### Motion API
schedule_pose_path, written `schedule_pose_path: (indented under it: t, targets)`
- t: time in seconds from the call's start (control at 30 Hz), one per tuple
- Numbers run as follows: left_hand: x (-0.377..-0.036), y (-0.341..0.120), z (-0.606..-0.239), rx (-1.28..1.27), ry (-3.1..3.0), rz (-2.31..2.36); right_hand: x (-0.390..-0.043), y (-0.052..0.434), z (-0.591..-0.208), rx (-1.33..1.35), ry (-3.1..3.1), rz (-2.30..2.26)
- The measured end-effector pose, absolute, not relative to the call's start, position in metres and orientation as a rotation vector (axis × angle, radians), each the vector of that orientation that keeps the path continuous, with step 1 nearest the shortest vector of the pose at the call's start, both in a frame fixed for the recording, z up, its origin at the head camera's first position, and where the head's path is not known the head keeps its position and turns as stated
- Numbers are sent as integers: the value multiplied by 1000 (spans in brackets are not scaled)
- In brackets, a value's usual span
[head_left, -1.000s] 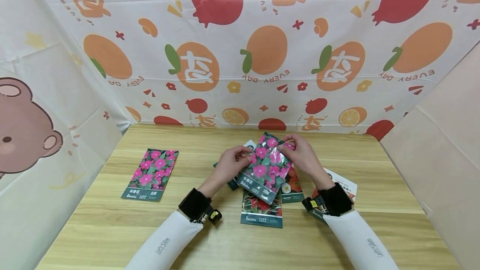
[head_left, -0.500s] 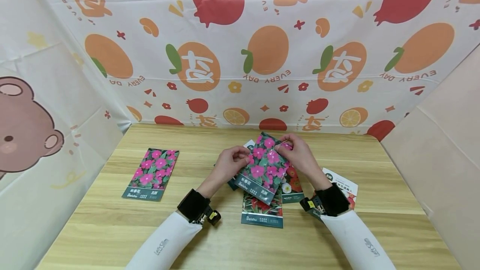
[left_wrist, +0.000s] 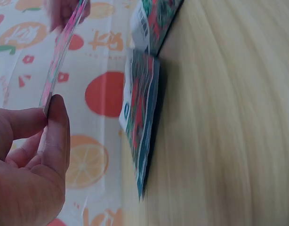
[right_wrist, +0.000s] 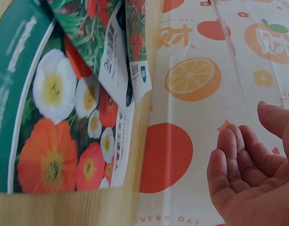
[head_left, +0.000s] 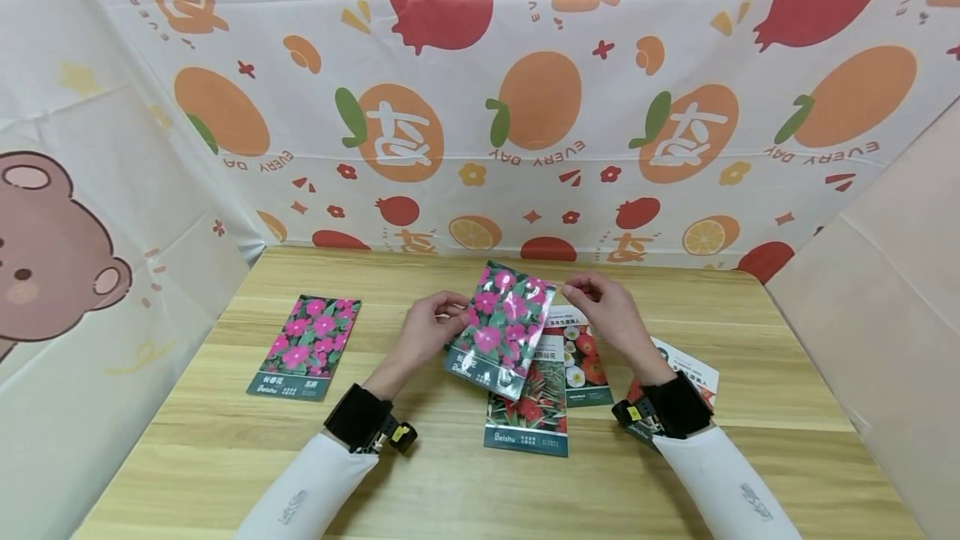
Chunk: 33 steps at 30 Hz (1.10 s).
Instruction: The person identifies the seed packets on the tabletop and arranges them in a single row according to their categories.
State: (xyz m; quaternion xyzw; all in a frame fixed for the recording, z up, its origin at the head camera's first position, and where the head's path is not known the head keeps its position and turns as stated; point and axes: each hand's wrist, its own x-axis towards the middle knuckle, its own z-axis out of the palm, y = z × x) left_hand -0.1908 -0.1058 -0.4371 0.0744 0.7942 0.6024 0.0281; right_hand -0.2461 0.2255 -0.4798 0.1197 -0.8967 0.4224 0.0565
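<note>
Pink blooms fill the front of a glossy flower packet [head_left: 504, 323] that I pinch by its left edge between the thumb and fingers of my left hand [head_left: 427, 332], holding it raised and tilted over the middle of a wood-grained table [head_left: 405, 473]. My right hand [head_left: 613, 319] hangs just beside the packet's far right corner, thumb apart from loosely curved fingers, gripping nothing. Below the raised packet, a red-flowered packet [head_left: 528, 411] overlaps the left edge of a poppy packet [head_left: 591, 361] with orange and white blooms, and a second red-flowered packet [left_wrist: 140, 108] shows next to it in the left wrist view. Well apart on the left, a matching pink packet [head_left: 303, 348] lies flat, its dark label band toward the near side. On the right, a white-topped packet [head_left: 693, 369] is partly hidden behind my right wrist. Black bands [head_left: 360, 417] circle both wrists at the ends of white sleeves [head_left: 311, 482], and a fruit-printed backdrop [head_left: 480, 23] rises along the table's far edge.
</note>
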Motion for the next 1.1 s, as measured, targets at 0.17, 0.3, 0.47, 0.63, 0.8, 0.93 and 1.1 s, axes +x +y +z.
schedule_pose_path:
  t: [0.17,0.3,0.47,0.63,0.8,0.93,1.1]
  targets:
    - [-187,-129,-431,173,2501,1801,-232,224,-459,313,-2761,1266]
    - [-184,-141,-431,129,2510,1775,-205,212,-416,268,-2797,1309]
    - [-181,-151,-435,105,2530,1743,-204,216,-417,286,-2787,1305]
    - [-180,-166,-436,86,2566,1683,-203,216,-419,283,-2793,1314]
    - [-178,-184,-435,71,2597,1618,-203,217,-419,278,-2797,1301]
    - [-176,-195,-437,54,2656,1540,-204,217,-420,275,-2801,1291]
    - [-173,-206,-441,64,2684,1486,-204,217,-421,274,-2813,1276]
